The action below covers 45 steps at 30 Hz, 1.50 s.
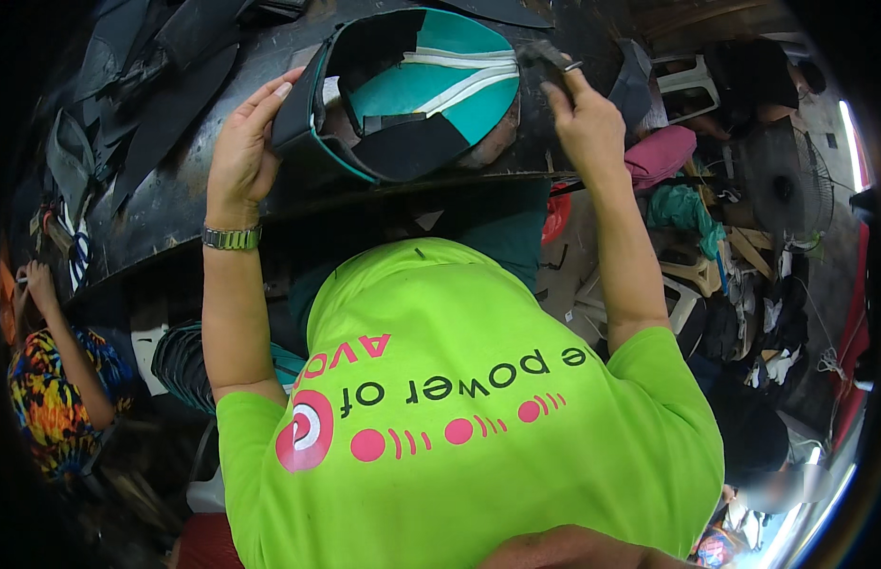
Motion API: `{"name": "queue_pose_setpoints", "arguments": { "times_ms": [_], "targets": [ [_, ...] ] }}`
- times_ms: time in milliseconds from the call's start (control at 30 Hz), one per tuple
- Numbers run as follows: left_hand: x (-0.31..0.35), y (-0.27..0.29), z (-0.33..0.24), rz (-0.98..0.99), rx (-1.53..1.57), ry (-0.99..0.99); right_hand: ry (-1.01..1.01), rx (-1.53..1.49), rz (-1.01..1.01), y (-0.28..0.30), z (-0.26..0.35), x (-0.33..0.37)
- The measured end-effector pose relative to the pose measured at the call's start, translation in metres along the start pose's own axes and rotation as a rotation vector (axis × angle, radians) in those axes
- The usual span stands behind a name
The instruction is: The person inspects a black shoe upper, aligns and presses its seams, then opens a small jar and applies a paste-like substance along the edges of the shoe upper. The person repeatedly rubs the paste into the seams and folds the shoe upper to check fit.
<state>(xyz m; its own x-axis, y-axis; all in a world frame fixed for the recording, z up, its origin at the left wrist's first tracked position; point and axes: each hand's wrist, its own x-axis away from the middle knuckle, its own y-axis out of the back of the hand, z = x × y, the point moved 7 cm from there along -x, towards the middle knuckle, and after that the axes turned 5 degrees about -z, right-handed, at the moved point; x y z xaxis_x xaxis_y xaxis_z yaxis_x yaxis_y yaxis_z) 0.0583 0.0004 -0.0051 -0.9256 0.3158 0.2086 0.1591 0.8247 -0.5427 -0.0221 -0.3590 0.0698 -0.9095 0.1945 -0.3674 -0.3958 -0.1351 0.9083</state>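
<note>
A black sewn piece with a teal lining (379, 90) lies at the table's near edge, curved into an open loop. White strips run along the seams of its lining. My left hand (246, 142) grips its left edge, thumb on the near side and fingers along the rim. Just past the piece's right end, my right hand (590, 123) is closed round a dark tool that looks like a hammer (543, 59). The tool's head is blurred and its handle is mostly hidden by my fingers.
Dark cut pieces (175, 133) are heaped on the black table (165, 223) at the left. A person in a colourful shirt (66, 389) works at far left. To the right are a pink bundle (660, 156), teal cloth (682, 216), plastic stools (689, 90) and a fan (789, 185).
</note>
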Motion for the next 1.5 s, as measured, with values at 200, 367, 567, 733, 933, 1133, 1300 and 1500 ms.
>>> {"name": "queue_pose_setpoints", "arguments": {
  "times_ms": [200, 367, 567, 733, 933, 1133, 1300, 1500],
  "targets": [
    [0.005, -0.007, 0.002, -0.004, 0.069, 0.03, 0.423, -0.326, -0.026, 0.011, 0.055, 0.007],
    [0.013, -0.026, -0.004, -0.084, 0.152, 0.001, 0.785, -0.128, 0.157, -0.009, 0.145, 0.035],
    [0.032, -0.045, -0.022, 0.007, 0.011, -0.294, 0.019, -1.591, 0.316, 0.038, 0.107, 0.001],
    [0.037, -0.063, 0.046, -0.001, 0.424, 0.233, -0.698, -2.102, 0.711, -0.026, 0.109, 0.015],
    [0.039, -0.062, 0.058, -0.05, 0.301, 0.213, -0.762, -2.04, 0.683, -0.058, 0.088, 0.048],
    [0.046, -0.06, 0.059, -0.033, 0.369, 0.202, -0.757, -1.91, 0.642, -0.059, 0.085, 0.052],
    [0.053, -0.064, 0.047, -0.039, 0.175, 0.025, -0.831, -2.044, 0.724, -0.072, 0.08, 0.06],
    [0.05, -0.082, 0.042, 0.11, 0.511, 0.175, -0.775, -2.232, 0.836, -0.085, 0.074, 0.068]
  ]
}}
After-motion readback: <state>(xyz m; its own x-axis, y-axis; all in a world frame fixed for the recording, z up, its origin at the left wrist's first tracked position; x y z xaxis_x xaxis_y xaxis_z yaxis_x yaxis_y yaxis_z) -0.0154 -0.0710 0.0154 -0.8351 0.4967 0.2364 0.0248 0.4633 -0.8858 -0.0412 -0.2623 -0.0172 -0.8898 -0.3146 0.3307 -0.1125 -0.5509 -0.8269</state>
